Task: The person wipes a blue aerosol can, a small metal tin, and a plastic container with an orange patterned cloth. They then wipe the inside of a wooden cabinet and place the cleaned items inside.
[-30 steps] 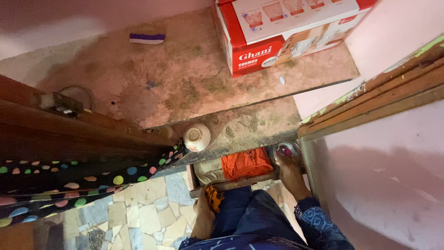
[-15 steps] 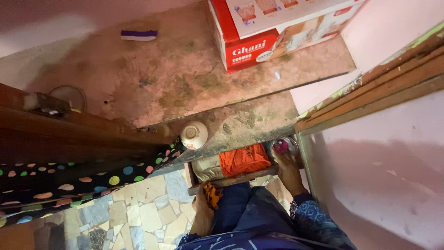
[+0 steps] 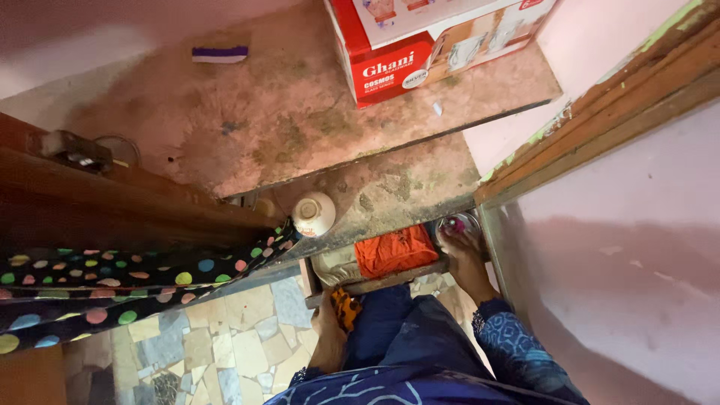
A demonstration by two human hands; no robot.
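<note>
A narrow pink-walled alcove holds stained stone shelves stepped one below another, seen from above; the patchwork stone floor [image 3: 225, 337] lies at the bottom of the view, and a black curtain with coloured dots [image 3: 112, 289] hangs across the left.

On the lowest visible shelf the right hand [image 3: 466, 259] reaches forward over a small clear glass bowl with something pink inside [image 3: 455, 223], tucked into the shelf's far right corner against the wooden frame [image 3: 600, 97]; the fingers are spread and curled over the bowl's near rim, touching it, though whether they truly clasp it cannot be told, since the hand hides much of it. The bowl thus lies directly ahead of and under the right fingertips, and the right hand is far the nearer one.

The left hand [image 3: 328, 330] rests lower down at the front edge of the wooden ledge, beside an orange-and-black patterned cloth [image 3: 346, 309]; its fingers cannot be made out clearly.

Just left of the bowl lies a folded orange cloth [image 3: 395, 250], then a beige bundle [image 3: 337, 264]; a white ceramic bowl turned on its side [image 3: 313, 214] sits one shelf up, and a red-and-white cardboard box [image 3: 420, 41] stands on the top shelf, with a small purple-and-white brush [image 3: 219, 54] well apart from it.
</note>
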